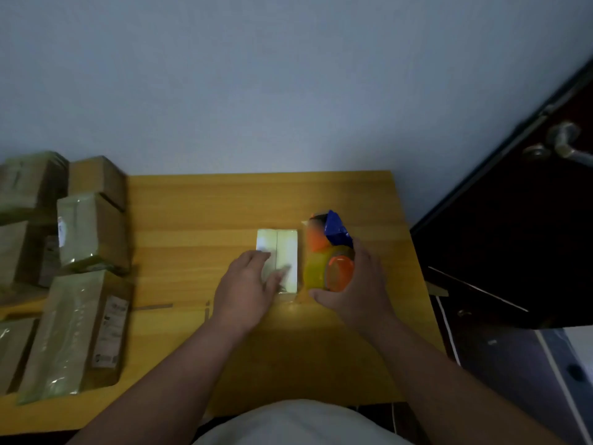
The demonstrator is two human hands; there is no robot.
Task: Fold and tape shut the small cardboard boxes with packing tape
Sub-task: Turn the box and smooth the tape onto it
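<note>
Table [199,200]: you are working at its middle.
Finished boxes [93,232]: lying stacked left of the box.
Box [285,248]: your left hand [247,284] is pressing flat-fingered, pinning flaps.
Tape dispenser [327,252]: your right hand [359,284] is gripping it beside the box, likely ready for taping.

Bare worktop [199,213] open from 9 to 12 o'clock of my small box [282,252], clear reach there. At 3 o'clock, just beside the box, the tape dispenser [330,252] in my right hand [359,284] blocks that side. My left hand [247,284] lies over the box's near end. Stacked boxes [64,252] wall off the far 9 o'clock edge. Wall [288,91] closes 12 o'clock.
</note>
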